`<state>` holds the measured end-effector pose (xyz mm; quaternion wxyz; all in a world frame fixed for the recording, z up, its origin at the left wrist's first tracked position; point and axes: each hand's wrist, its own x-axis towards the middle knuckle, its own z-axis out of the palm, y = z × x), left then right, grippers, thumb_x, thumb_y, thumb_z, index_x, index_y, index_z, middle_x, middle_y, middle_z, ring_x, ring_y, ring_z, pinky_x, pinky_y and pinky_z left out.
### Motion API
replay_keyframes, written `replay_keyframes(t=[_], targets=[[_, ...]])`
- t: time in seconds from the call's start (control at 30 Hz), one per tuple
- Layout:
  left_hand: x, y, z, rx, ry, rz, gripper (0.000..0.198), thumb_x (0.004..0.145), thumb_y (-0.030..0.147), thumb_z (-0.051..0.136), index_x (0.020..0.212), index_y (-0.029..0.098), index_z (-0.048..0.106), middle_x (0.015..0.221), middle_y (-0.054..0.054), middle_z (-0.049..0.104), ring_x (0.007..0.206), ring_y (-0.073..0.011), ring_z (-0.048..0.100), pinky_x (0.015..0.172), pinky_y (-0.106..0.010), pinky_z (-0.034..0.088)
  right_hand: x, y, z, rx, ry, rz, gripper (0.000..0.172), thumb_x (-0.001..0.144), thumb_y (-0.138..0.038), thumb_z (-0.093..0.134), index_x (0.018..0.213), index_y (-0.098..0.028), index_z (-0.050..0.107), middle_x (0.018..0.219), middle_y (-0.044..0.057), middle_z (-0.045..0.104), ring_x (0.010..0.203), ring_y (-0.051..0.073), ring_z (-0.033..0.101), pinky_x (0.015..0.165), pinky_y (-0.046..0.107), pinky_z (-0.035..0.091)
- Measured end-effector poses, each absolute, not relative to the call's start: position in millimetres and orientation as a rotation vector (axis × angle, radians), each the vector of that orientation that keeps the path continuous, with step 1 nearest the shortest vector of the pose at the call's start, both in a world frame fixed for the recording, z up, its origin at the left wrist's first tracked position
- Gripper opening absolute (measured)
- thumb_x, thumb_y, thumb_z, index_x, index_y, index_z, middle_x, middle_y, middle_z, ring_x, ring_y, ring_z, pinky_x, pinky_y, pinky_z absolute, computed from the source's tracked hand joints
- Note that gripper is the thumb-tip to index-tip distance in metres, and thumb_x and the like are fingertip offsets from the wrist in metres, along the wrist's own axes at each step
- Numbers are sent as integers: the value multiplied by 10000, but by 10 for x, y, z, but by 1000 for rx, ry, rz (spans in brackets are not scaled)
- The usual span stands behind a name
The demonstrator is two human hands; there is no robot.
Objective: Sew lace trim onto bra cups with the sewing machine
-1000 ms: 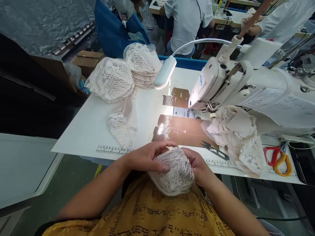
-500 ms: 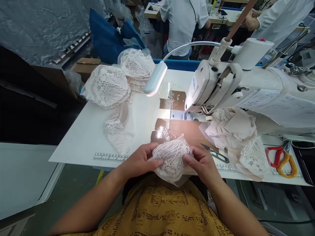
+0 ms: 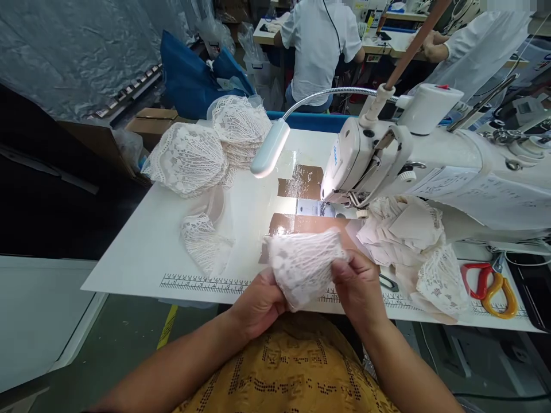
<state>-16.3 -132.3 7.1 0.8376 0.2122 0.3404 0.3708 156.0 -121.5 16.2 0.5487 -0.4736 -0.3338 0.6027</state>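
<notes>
Left fingers [image 3: 268,276] and right fingers [image 3: 342,271] pinch closed on opposite sides of the lace piece [image 3: 305,265].
Held over the bench's [image 3: 142,252] front edge, it likely wants an even, gentle pull, flat but unstretched, clear of the snips [image 3: 388,283].

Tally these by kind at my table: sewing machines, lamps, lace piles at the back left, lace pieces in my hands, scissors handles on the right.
White sewing machine: 1
Long white gooseneck lamp: 1
Domed white lace piles: 2
White lace piece between left hand and right hand: 1
Red scissors handle and orange scissors handle: 2
Total: 7
</notes>
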Motion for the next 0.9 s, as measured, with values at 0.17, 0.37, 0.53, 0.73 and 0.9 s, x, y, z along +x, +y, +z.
replay_keyframes(t=[0.17,0.37,0.53,0.73,0.9], targets=[[-684,-1256,213,1094,519,398,188,772,85,586,594,137,558,586,-10,592,551,-103,542,565,-222,437,1752,-1170,202,-1157,-829,1494,235,682,-383,791,695,-212,629,700,1,655,617,141,576,575,263,491],[-785,-1047,590,1594,917,626,680,672,263,797,1282,236,498,1340,-83,498,1185,-261,482,1026,-385,394,1621,-1188,335,-1056,-1504,1668,98,806,-304,693,805,-210,669,755,-7,669,678,133,598,637,251,473],[-603,-1042,446,1521,876,479,300,847,333,620,1086,158,575,963,-44,610,820,-172,595,705,-274,497,1509,-1208,339,-1089,-1610,1430,124,837,-292,643,757,-204,679,845,22,688,763,158,627,682,269,478],[-616,-1049,407,1555,893,508,291,838,370,630,1015,139,615,923,-48,630,800,-173,590,693,-269,489,1454,-1170,295,-1155,-1536,1287,142,817,-268,643,691,-202,650,810,31,696,717,158,635,647,273,491],[-599,-988,437,1562,939,526,273,861,360,618,1037,152,640,917,-42,650,815,-168,597,720,-268,483,1415,-1141,286,-1186,-1531,1279,142,807,-266,650,682,-201,639,769,28,703,663,146,626,599,257,481]])
